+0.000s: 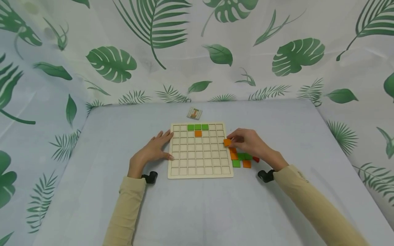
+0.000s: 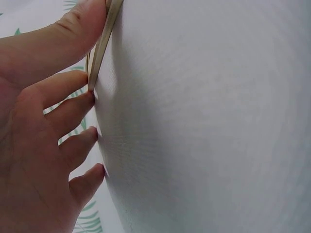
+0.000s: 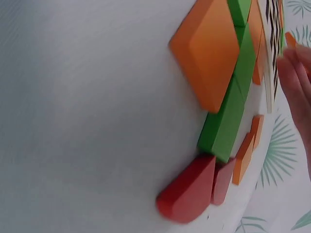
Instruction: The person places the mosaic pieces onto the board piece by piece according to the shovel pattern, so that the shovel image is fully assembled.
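A pale wooden grid board (image 1: 199, 163) lies on the table in the head view. Three green square tiles (image 1: 198, 127) fill part of its far row, and one orange tile (image 1: 198, 133) sits below the middle one. My left hand (image 1: 152, 147) rests against the board's left edge, fingers extended and spread, the thumb on the rim. Over the right edge, my right hand (image 1: 252, 142) pinches an orange square tile (image 1: 227, 142) between thumb and fingertips. In the right wrist view, that hand (image 3: 299, 73) shows only partly.
Loose orange, green and red tiles (image 1: 244, 156) lie right of the board, under and beside the right hand. A red piece (image 3: 187, 191) with a rounded side shows close up in the right wrist view. Behind the board lies a small patterned card (image 1: 194, 113).
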